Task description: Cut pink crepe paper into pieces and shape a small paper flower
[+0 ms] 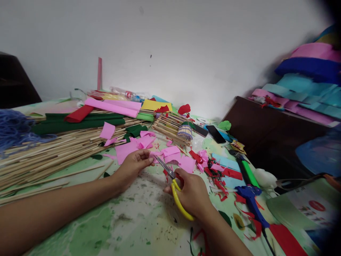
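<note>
My right hand (193,190) is closed around yellow-handled scissors (178,204), whose blades point up and left. My left hand (137,165) is pinched at the fingertips on a small piece of pink paper (153,155), right by the scissor tips. Most of that piece is hidden by fingers and blades. Beyond both hands lie loose pink paper squares (172,154) and crumpled pink scraps (146,139). To the right are cut red scraps (218,179).
Long thin wooden sticks (53,153) cover the left side, beside blue yarn (16,128). A small stick structure (170,128) stands behind the paper. A blue glue gun (252,202), a black phone (215,134) and a pale green container (301,206) are at right.
</note>
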Available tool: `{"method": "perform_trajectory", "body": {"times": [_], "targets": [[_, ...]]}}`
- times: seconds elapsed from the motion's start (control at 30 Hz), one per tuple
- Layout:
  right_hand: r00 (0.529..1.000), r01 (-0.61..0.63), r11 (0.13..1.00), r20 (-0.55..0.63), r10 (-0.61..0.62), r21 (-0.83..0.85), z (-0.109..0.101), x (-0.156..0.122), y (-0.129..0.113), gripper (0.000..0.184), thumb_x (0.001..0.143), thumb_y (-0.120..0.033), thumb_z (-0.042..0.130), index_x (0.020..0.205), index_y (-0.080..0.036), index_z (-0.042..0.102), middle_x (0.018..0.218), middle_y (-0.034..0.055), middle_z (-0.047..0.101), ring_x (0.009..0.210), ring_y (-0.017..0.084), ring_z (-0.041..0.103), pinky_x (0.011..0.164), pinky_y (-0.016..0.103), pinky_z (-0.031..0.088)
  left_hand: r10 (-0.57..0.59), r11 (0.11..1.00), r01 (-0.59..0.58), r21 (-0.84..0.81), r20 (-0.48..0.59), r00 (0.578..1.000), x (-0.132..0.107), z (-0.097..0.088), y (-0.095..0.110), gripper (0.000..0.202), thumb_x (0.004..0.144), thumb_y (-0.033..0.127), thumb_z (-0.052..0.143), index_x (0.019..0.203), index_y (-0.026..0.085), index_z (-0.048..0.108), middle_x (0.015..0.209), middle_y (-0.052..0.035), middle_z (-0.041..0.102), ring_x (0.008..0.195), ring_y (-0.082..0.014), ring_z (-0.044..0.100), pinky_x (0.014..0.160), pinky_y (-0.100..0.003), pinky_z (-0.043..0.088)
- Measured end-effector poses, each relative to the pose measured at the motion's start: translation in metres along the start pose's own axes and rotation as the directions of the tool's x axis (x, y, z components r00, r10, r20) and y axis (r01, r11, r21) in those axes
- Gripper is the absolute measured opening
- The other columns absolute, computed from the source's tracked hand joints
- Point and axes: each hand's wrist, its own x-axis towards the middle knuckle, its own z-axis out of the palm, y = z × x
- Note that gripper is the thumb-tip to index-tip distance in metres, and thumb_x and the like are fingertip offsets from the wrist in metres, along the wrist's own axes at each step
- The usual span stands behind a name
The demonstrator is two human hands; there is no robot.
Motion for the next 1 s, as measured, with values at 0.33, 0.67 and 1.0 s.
{"method": "perform_trajectory", "body": {"times": [0.33,0.67,1.0], "targets": [[1.000,0.007,1.000,0.022,-0.008,0.017,0.0006,-0.0005,-0.0001,0.038,0.068,-0.060,0.063,0.082,-0.025,0.057,0.061,-0.0039,0.057,0.052,0.011,0.042,0.052,0.024,0.013,0.002,1.000,-0.002,-0.012,-0.008,1.000,0.0026,-0.0008,-0.0014,0.022,0.063,0.021,0.077,0.081,0.014,0.066,0.072,0.0000,0.065,0.066,-0.0097,0.058,0.067,-0.020,0.046],[0.999,0.015,1.000,0.028,-0.015,0.011,0.0007,-0.0013,0.0005,0.037,0.069,-0.060,0.063,0.081,-0.025,0.057,0.061,-0.0042,0.057,0.052,0.011,0.041,0.052,0.024,0.014,-0.044,0.999,0.044,-0.019,0.014,0.999,0.0013,-0.0016,-0.0020,0.021,0.064,0.021,0.077,0.080,0.014,0.066,0.070,0.0005,0.065,0.064,-0.0084,0.058,0.066,-0.019,0.046],[1.000,0.011,1.000,0.027,-0.011,-0.008,0.0010,-0.0005,0.0000,0.036,0.074,-0.060,0.056,0.079,-0.024,0.057,0.058,-0.0025,0.056,0.051,0.011,0.041,0.052,0.025,0.012,-0.051,0.998,0.051,-0.021,0.010,0.999,0.0028,-0.0018,-0.0016,0.020,0.062,0.019,0.077,0.078,0.014,0.065,0.068,0.0013,0.064,0.061,-0.0077,0.058,0.063,-0.018,0.046]]}}
